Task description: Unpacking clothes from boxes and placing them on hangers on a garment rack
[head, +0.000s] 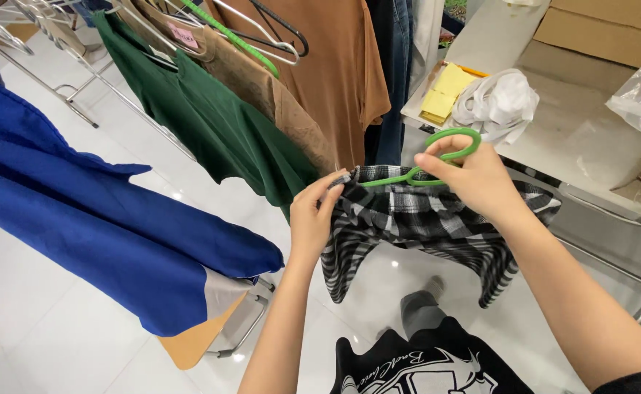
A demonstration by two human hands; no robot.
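Right hand [473, 179] grips the hook of a green plastic hanger [448, 146], fingers curled closed round the loop just above the neck of a black-and-white checked fabric garment [415, 219]. The garment hangs on that hanger in mid-air, over the white tiled floor [58, 321], in front of the person's body. Left hand [313, 215] pinches the garment's collar edge at the hanger's left shoulder, fingers narrow, thumb and fingertips pressed on the cloth.

Behind, a rail of hung clothes: dark green garment [218, 124], brown patterned garment [276, 95], plain tan garment [335, 66], close together. Large blue cloth [79, 219] drapes at left, well apart from the hands. At right, a pale table [590, 138] carries a yellow paper pad [444, 91], crumpled white cloth [499, 102] and cardboard boxes [597, 25].
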